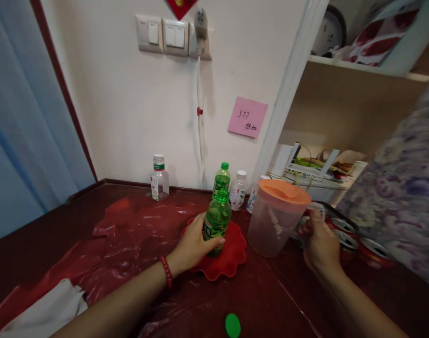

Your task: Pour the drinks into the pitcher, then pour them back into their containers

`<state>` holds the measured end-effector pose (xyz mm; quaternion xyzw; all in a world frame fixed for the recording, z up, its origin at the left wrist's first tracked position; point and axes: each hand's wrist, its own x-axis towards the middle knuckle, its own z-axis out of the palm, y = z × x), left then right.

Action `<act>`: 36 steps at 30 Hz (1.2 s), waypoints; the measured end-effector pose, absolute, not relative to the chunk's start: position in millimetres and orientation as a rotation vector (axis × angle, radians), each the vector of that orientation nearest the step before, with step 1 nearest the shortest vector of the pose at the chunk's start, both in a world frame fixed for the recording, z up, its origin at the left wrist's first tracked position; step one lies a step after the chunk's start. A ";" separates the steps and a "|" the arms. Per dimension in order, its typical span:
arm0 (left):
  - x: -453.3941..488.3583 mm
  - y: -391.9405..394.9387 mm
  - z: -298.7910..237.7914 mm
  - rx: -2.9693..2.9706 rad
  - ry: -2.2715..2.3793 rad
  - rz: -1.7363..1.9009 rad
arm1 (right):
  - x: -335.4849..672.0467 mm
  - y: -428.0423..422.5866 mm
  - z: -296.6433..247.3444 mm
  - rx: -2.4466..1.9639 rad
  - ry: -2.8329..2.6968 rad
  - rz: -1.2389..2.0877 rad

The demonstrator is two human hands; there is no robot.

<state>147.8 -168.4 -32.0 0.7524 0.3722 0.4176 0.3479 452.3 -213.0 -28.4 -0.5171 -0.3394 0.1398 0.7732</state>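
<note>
My left hand point(193, 244), with a red bead bracelet at the wrist, is wrapped round a green plastic bottle point(218, 213). The bottle is upright with no cap on its mouth, over a red scalloped plate point(223, 272); whether its base touches the plate is hard to tell. On the right, my right hand point(320, 241) is closed round the handle of a translucent pitcher point(271, 225) with an orange lid point(284, 191). The pitcher stands just right of the plate. A loose green cap point(232, 325) lies at the near edge of view.
Behind the plate stand a capped green bottle point(221, 179) and a white-capped bottle point(237, 190). A clear bottle point(159, 180) is against the wall. Several open cans point(346, 240) crowd beyond my right hand. A white cloth point(47, 310) lies at the near left on the plastic-covered table.
</note>
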 end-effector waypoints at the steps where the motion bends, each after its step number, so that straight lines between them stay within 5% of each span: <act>1: 148.0 -168.3 -31.2 1.949 0.964 1.076 | 454.8 -214.9 -28.9 -1.136 -0.751 0.304; 14: 149.8 -164.5 -36.3 1.955 0.959 1.051 | 435.2 -298.3 3.0 -1.293 -0.889 -0.013; 23: 150.3 -162.8 -39.7 1.974 0.968 1.070 | 341.8 -319.7 -16.5 -1.363 -2.255 0.717; 30: 148.9 -164.8 -38.1 1.989 0.969 1.102 | 331.0 -309.4 -34.9 -1.395 -2.488 0.607; 36: 147.2 -167.9 -37.1 1.946 0.959 1.145 | 341.2 -275.1 44.6 -1.014 -2.135 0.257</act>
